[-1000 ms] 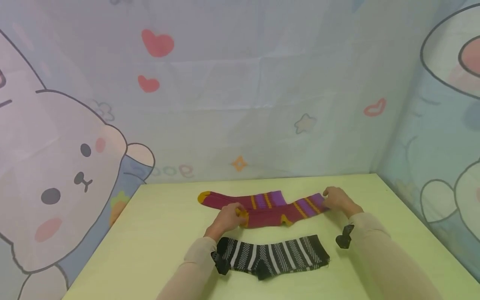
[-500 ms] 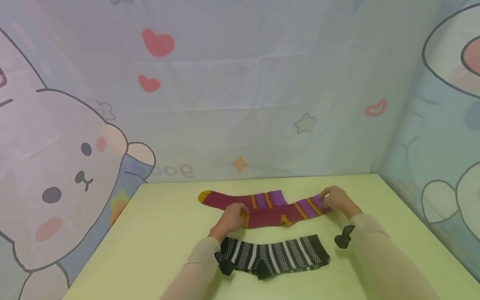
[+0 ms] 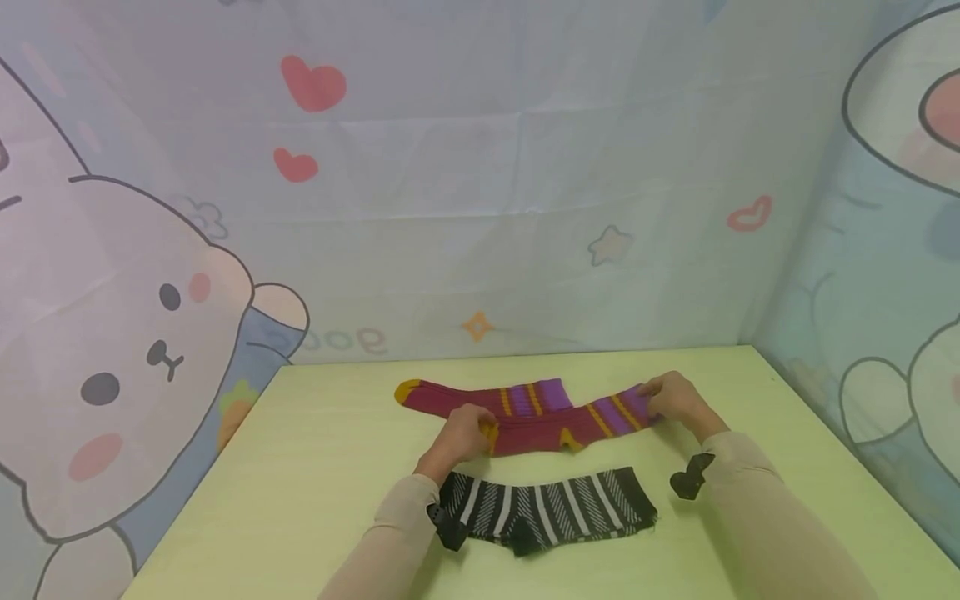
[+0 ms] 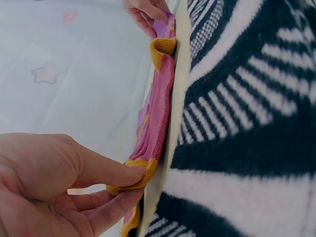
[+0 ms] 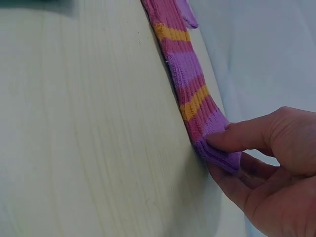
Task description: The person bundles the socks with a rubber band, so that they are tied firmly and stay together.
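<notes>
A maroon sock [image 3: 525, 435] with a yellow toe and heel and a purple striped cuff stretches between both hands. My left hand [image 3: 461, 435] pinches its yellow toe between thumb and fingers, plain in the left wrist view at the toe [image 4: 143, 170]. At the other end my right hand [image 3: 677, 398] pinches the purple cuff [image 5: 219, 143], thumb on top and fingers beneath. Just behind lies a matching maroon sock [image 3: 465, 400], partly covered by the held one, its yellow toe pointing left.
Nearer the person, black and white patterned socks [image 3: 551, 510] lie flat on the pale yellow table [image 3: 285, 500]; they look stacked, with a second edge showing at the cuff. A printed cloth backdrop [image 3: 450, 208] rises behind the table and along its sides.
My left hand has shifted slightly right over the yellow toe, covering more of it. The right hand has edged slightly onto the cuff. The socks lie nearly where they were.
</notes>
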